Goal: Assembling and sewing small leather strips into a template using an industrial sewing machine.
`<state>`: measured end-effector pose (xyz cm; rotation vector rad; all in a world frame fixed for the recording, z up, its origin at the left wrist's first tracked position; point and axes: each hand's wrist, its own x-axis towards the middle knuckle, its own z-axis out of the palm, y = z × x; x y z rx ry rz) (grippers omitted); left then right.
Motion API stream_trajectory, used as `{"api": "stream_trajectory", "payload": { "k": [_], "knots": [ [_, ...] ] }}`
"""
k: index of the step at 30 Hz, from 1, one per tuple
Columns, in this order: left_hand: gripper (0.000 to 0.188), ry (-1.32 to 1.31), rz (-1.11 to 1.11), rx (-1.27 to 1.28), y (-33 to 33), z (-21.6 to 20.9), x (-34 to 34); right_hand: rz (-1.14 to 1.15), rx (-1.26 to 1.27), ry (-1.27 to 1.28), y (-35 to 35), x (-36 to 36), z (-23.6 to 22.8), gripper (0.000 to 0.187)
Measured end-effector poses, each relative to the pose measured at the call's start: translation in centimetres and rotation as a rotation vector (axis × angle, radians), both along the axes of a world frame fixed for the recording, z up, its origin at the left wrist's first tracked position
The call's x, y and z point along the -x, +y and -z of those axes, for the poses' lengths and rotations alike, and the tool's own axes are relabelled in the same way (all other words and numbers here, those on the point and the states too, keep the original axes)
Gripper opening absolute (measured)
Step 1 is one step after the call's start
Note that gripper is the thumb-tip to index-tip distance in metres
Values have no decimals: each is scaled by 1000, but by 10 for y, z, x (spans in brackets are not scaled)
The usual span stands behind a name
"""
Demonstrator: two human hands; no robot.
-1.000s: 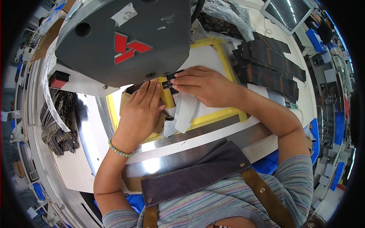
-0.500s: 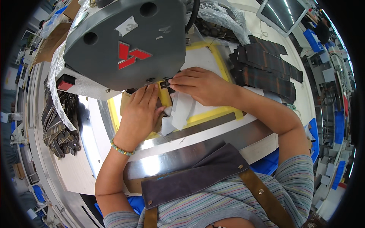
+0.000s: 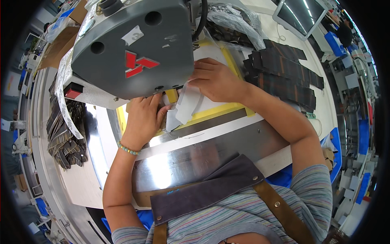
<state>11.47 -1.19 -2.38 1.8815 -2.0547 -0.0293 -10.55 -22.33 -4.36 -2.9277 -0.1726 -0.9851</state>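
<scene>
My left hand (image 3: pixel 144 118) lies on the yellow-edged template (image 3: pixel 219 110), fingers stretched forward and thumb apart. Its fingertips reach to the underside of the grey sewing machine head (image 3: pixel 134 53). A small yellow block or tab (image 3: pixel 171 96) shows between my hands, beside a white strip of paper or interfacing (image 3: pixel 190 101). My right hand (image 3: pixel 219 81) is bent with its fingers together at the right side of the machine head. Its fingertips are hidden behind the head, so what they grip cannot be made out. The white strip runs down from under that hand.
Dark plaid fabric pieces (image 3: pixel 284 75) are stacked at the right. A bundle of striped fabric strips (image 3: pixel 67 130) hangs at the left. Clear plastic wrap (image 3: pixel 239 20) and a tablet-like screen (image 3: pixel 300 16) stand at the back. A shiny metal plate (image 3: pixel 195 158) lies in front.
My right hand has moved back and slightly up beside the machine head, its fingertips now out of sight. My left hand has shifted a little left and toward me.
</scene>
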Motion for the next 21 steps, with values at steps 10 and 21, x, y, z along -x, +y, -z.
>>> {"api": "stream_trajectory", "payload": {
  "k": [10, 21],
  "knots": [
    [57, -20, 4, 34, 2, 4, -1, -40, -43, 48, 7, 3, -8, 40],
    [61, -26, 28, 36, 10, 0, 8, 56, 64, 290, 34, 7, -11, 47]
  ]
}}
